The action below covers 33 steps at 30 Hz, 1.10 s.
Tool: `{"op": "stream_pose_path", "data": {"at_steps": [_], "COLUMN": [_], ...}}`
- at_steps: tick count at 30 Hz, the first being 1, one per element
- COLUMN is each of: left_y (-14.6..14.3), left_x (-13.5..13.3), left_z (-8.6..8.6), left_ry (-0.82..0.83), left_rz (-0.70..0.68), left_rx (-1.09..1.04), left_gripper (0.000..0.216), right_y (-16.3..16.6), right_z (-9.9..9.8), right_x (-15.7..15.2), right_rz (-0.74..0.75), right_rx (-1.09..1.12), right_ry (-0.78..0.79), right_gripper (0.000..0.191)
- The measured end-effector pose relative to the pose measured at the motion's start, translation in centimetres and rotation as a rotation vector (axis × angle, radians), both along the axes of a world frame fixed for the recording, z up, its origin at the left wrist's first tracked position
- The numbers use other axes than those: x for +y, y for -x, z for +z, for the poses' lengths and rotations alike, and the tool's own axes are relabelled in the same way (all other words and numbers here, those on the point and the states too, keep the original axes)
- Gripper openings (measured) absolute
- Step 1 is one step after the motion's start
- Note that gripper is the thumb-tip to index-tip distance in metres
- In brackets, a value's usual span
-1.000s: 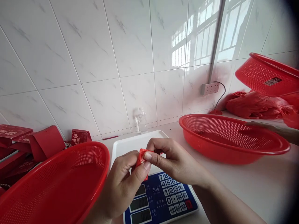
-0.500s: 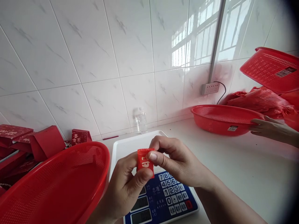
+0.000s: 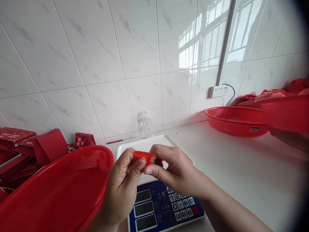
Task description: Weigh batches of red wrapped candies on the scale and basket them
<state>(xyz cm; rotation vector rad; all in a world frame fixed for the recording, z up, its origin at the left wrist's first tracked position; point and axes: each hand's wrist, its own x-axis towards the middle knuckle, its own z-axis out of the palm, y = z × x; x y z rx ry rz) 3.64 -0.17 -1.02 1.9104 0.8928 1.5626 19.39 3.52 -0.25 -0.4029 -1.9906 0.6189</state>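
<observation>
A small red packet [image 3: 142, 156] with a crimped edge is pinched between the thumb and fingers of my left hand [image 3: 126, 182]. My right hand [image 3: 172, 167] grips the packet's right side, its thumb in front and its curled fingers partly hidden behind. Both hands are above a weighing scale [image 3: 154, 206] with a blue panel, number keys and three displays. Behind them is the scale's white tray [image 3: 166, 139], partly covered by my hands.
A large red basket [image 3: 107, 158] is at left, beside several red boxes [image 3: 49, 146]. A clear bottle [image 3: 147, 125] stands by the tiled wall. At right, another person's hand [image 3: 287, 137] is below a blurred red basket [image 3: 287, 112], near a second basket [image 3: 236, 125] and red bags [image 3: 272, 94].
The packet has tilted and moved slightly left and up in my hands, its printed face turning away. At right, the raised basket has come down and the lower basket has shifted.
</observation>
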Motion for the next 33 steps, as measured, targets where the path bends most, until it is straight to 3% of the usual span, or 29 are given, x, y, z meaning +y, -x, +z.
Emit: {"op": "stream_pose_path", "data": {"at_steps": [13, 17, 23, 29, 33], "left_y": [-0.2, 0.0, 0.0, 0.2, 0.4], "left_x": [0.4, -0.1, -0.2, 0.2, 0.2], "left_z": [-0.1, -0.3, -0.4, -0.1, 0.0], "left_ry": [0.1, 0.197, 0.229, 0.29, 0.308], "left_rz": [-0.049, -0.124, -0.184, -0.273, -0.257], "left_rx": [-0.045, -0.036, -0.011, -0.113, -0.16], "left_gripper": [0.016, 0.03, 0.026, 0.025, 0.028], "right_y": [-1.2, -1.4, -0.7, 0.0, 0.6], "right_z": [0.5, 0.5, 0.0, -0.5, -0.8], "right_x": [0.5, 0.9, 1.5, 1.7, 1.6], "right_rz": [-0.064, 0.048, 0.362, 0.38, 0.338], "right_rx": [-0.004, -0.105, -0.055, 0.043, 0.11], "right_ry": [0.051, 0.106, 0.2, 0.268, 0.252], "right_gripper": [0.027, 0.034, 0.036, 0.038, 0.036]}}
